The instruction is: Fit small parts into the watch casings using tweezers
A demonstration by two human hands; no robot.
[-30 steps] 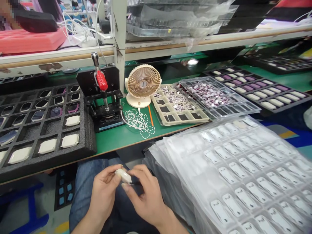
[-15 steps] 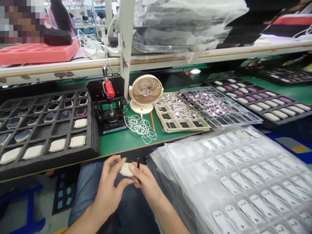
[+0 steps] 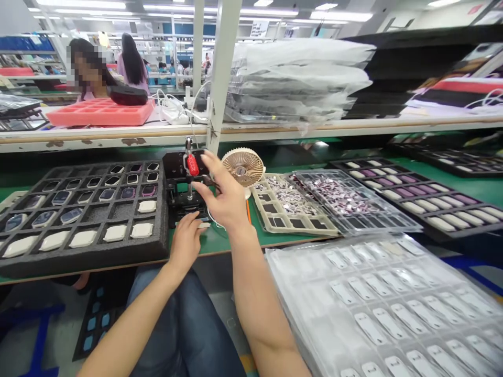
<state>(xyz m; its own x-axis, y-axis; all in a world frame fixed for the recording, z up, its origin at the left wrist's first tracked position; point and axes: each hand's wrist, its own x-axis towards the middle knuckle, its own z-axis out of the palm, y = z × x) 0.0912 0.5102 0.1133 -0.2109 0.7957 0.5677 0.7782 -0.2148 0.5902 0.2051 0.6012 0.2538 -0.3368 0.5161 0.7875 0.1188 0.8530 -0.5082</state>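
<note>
My left hand (image 3: 185,241) is at the front of the black toggle-clamp press (image 3: 176,199), its fingers closed on a white watch case (image 3: 203,225). Only a pale edge of the case shows beyond the fingertips. Raised beside the press, my right hand (image 3: 226,196) has thumb and fingers apart, close to the red handle (image 3: 192,164). No contact with the handle is visible, and nothing shows in that hand. The handle stands upright. My left hand partly covers the press's base.
To the left lies a black foam tray (image 3: 157,251) of watch cases. A small fan (image 3: 242,167) stands behind my right hand. Parts trays (image 3: 291,225) are further right, before a black tray (image 3: 444,230). Plastic sheets of white pieces (image 3: 314,293) lie front right. Co-workers sit beyond the shelf.
Both hands have moved up and forward from above the lap to the press. The white case went along with my left hand. My right hand has let go of it. The view has tilted up.
</note>
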